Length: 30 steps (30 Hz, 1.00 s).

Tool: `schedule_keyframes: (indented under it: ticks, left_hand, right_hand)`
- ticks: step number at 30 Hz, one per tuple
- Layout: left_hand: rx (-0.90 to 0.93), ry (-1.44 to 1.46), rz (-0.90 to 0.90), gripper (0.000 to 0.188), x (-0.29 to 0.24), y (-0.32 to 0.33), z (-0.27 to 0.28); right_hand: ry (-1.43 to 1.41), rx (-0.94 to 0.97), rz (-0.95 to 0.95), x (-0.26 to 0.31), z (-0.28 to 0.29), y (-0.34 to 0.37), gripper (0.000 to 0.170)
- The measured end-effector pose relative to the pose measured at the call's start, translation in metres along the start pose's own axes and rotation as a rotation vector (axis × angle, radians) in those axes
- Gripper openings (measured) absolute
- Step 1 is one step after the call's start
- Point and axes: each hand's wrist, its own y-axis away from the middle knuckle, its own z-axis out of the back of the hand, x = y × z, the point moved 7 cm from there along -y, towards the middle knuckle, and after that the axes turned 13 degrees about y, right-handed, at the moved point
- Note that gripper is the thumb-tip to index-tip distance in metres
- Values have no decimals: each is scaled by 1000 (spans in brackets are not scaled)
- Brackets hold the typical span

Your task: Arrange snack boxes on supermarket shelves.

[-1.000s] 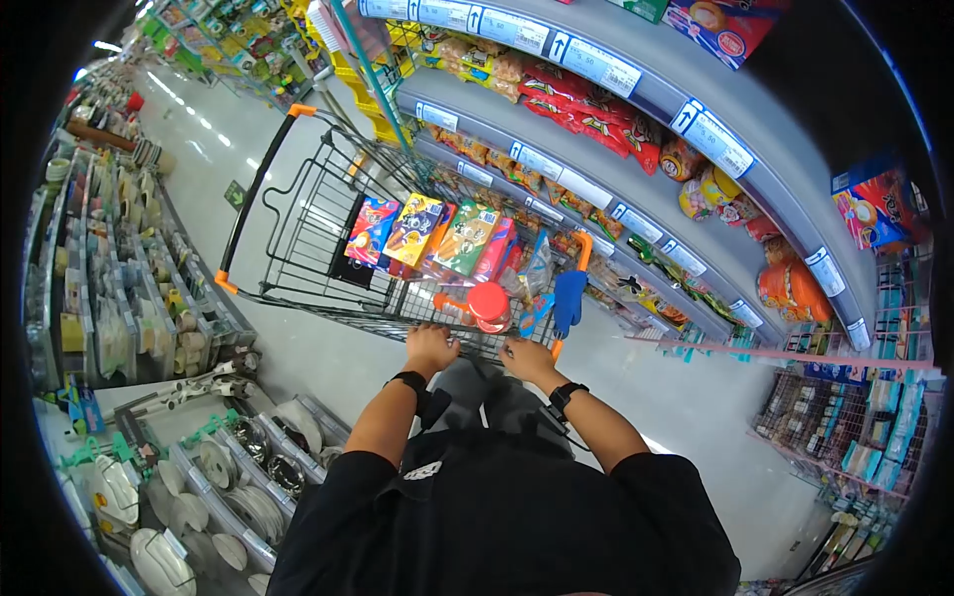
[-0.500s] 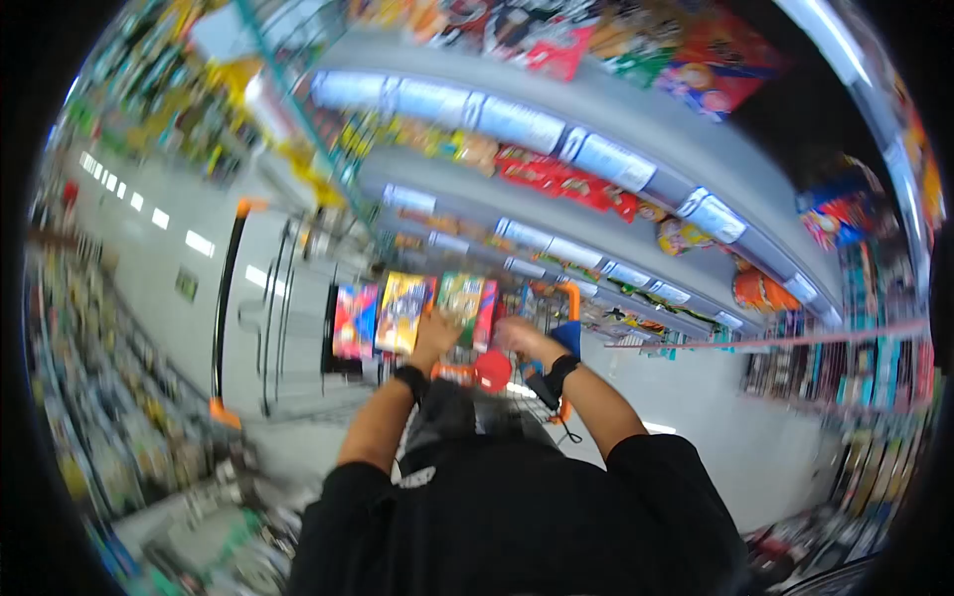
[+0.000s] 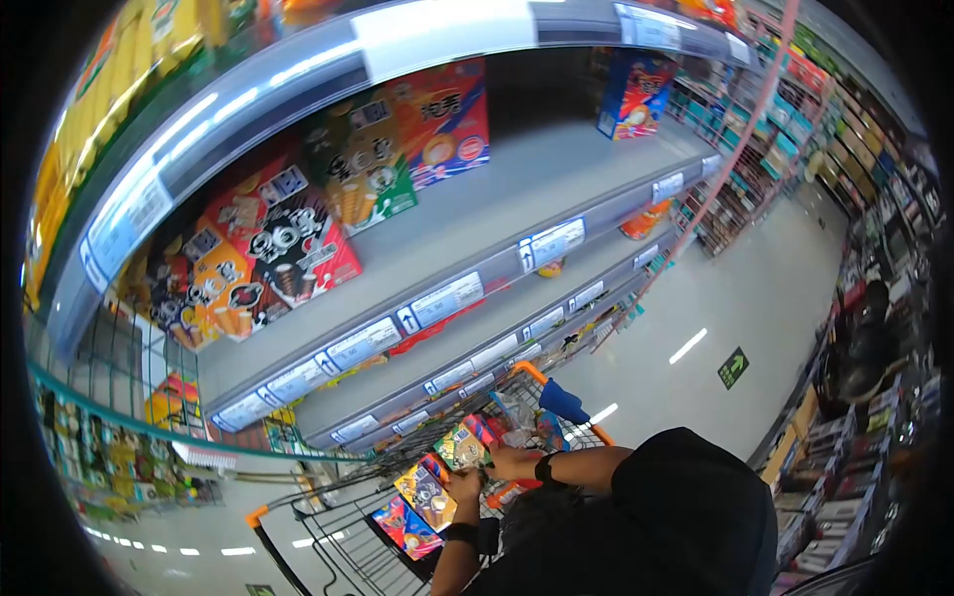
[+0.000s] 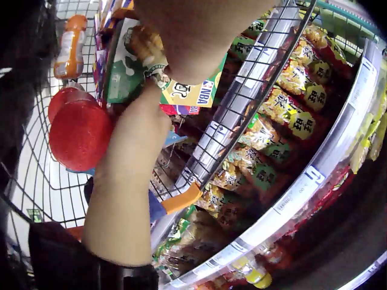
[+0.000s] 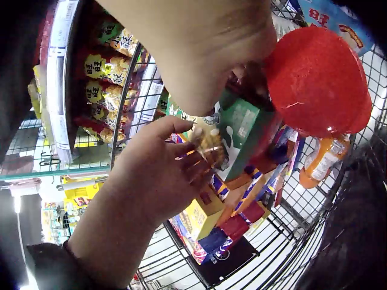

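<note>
In the head view my left hand (image 3: 464,486) and right hand (image 3: 512,463) are close together over a green box (image 3: 462,445) in the cart. The right wrist view shows my left hand (image 5: 148,172) with thumb and fingers spread over the front of the green box (image 5: 243,130). My right hand (image 5: 199,54) is at its upper end, fingertips mostly hidden. From the left wrist view, my right hand (image 4: 142,130) reaches to the box (image 4: 124,78) beneath my left hand (image 4: 193,33). Beside it in the cart lie a yellow box (image 3: 425,495) and a red-blue box (image 3: 405,526).
A red-lidded container (image 5: 317,81) and an orange bottle (image 5: 325,160) are in the cart. Shelves (image 3: 507,209) hold a pink-black box (image 3: 298,238), a green-gold box (image 3: 363,169) and a red-blue box (image 3: 439,119). A blue item (image 3: 563,401) hangs at the cart's corner.
The view has swung toward the upper shelf and its boxes. Both hands have moved from the cart's near edge to the green box inside it.
</note>
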Motion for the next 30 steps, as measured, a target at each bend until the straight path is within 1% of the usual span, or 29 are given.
schedule_keyframes:
  ticks: [2, 3, 4, 5, 6, 7, 9, 10, 11, 12, 13, 14, 16, 17, 20, 21, 22, 23, 25, 26, 27, 28, 29, 30]
  left_hand:
    - [29, 128, -100, 33, 42, -44, -26]
    - [50, 240, -162, 26, 65, -70, -39]
    - [72, 354, -201, 19, 75, -85, -48]
    - [59, 374, -138, 34, 75, -76, -42]
    - [185, 572, -112, 35, 52, -47, -34]
    - [307, 764, -61, 38, -11, 14, -6]
    - [245, 866, -159, 34, -60, 68, 16]
    - [204, 914, -218, 33, -69, 78, 26]
    - [51, 786, -330, 39, -19, 34, 12]
    - [67, 896, -398, 46, -32, 55, 19]
    - [45, 900, -436, 50, -42, 75, 26]
    - [23, 904, -474, 53, -52, 91, 31]
    - [-42, 764, -507, 53, -48, 104, 37]
    - [-74, 694, -521, 53, -47, 109, 38]
    - [-66, 614, -561, 54, -54, 143, 36]
    - [-126, 485, -446, 54, -69, 178, 38]
    - [-7, 631, -584, 62, -84, 194, 31]
    - [-15, 770, -768, 34, -100, 213, 23]
    - [108, 701, -664, 32, -126, 251, 8]
    - [99, 818, -670, 26, -123, 249, -7]
    - [214, 723, -697, 24, -146, 275, -13]
    - [336, 842, -636, 21, -145, 269, -34]
    - [424, 911, -629, 21, -171, 303, -40]
    - [454, 1003, -527, 26, -198, 351, -41]
  right_hand:
    - [70, -64, 42, 10, 10, 11, 62]
    - [83, -134, 83, 12, 11, 10, 64]
    - [53, -152, 83, 12, 14, 11, 63]
    - [23, -167, 85, 12, 16, 12, 63]
    - [-6, -181, 90, 12, 18, 13, 62]
    - [-22, -179, 95, 10, 18, 16, 62]
    - [-52, -180, 125, 14, 26, 22, 61]
    - [-89, -191, 113, 15, 30, 25, 60]
    - [-132, -203, 104, 18, 34, 31, 58]
    - [-175, -222, 95, 18, 39, 35, 57]
    - [-246, -262, 80, 14, 36, 33, 51]
    - [-296, -293, 88, 15, 40, 41, 50]
    - [-396, -348, 105, 16, 50, 64, 48]
    - [-450, -411, 140, 16, 57, 77, 49]
    - [-503, -512, 167, 7, 77, 123, 51]
    - [-546, -529, 185, -1, 76, 132, 51]
    - [-583, -542, 207, -5, 96, 163, 51]
    - [-584, -564, 208, -12, 113, 189, 52]
    - [-549, -603, 243, -31, 140, 235, 54]
    - [-506, -623, 289, -39, 155, 257, 55]
    - [-472, -830, 336, -47, 175, 289, 54]
    - [-429, -1028, 394, -54, 193, 322, 53]
    - [-381, -1098, 407, -62, 209, 346, 56]
    - [-341, -1168, 423, -67, 225, 369, 58]
